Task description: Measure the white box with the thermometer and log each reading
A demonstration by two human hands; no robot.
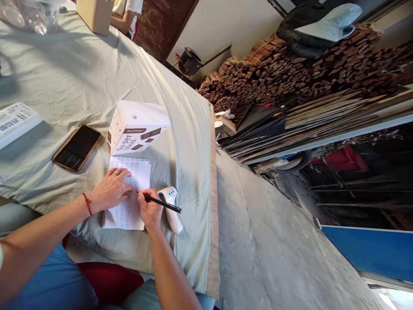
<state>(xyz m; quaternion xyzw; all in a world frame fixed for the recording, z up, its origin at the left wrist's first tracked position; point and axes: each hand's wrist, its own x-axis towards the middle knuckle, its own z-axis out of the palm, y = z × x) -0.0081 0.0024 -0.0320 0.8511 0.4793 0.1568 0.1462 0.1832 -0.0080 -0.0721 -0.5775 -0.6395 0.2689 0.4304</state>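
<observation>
My right hand (151,210) is closed around a black pen (167,205), its tip down on the written page. Handwritten lines fill much of the white paper (140,170). My left hand (114,188) lies flat on the sheet with its fingers stretched out, near the pen tip. A ring and a red cord bracelet (87,204) show on that side. Just right of the paper rests a white and blue infrared thermometer (171,206). Beyond the sheet's top edge stands a white "Super Meal" box (137,129).
A phone (77,147) in a brown case and a white box (16,122) lie to the left on the cloth-covered table (77,73). At the back are a cardboard box (94,15), plastic bags (32,15) and another person's arm (123,22). Stacked firewood (267,73) stands beyond the table's right edge.
</observation>
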